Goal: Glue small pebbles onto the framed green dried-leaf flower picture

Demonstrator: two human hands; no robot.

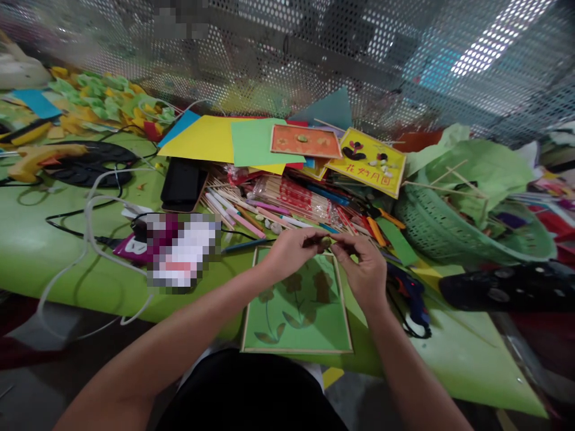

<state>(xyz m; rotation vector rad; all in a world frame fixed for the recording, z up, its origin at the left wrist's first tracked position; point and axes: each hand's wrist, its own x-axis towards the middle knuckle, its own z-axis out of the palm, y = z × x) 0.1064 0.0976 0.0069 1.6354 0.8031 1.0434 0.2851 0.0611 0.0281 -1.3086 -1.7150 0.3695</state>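
Both hands meet above the top edge of a framed green picture (305, 323) that lies on the green table and shows flowers with leaves. A small greenish-brown piece (326, 242) is pinched between them. My left hand (294, 251) has its fingers closed on one side of the piece, and my right hand (363, 263) grips the other side with thumb and forefinger. What exactly the piece is cannot be made out. Thin pale sticks edge the green picture, and the forearms pass on either side of it.
Behind the hands are wooden sticks (287, 197), markers, orange-handled scissors (376, 230) and two small framed pictures. A green basket (426, 221) and blue glue gun (413, 293) stand right. Left are a phone (182, 182), white cable (87, 221) and yellow glue gun (45, 158).
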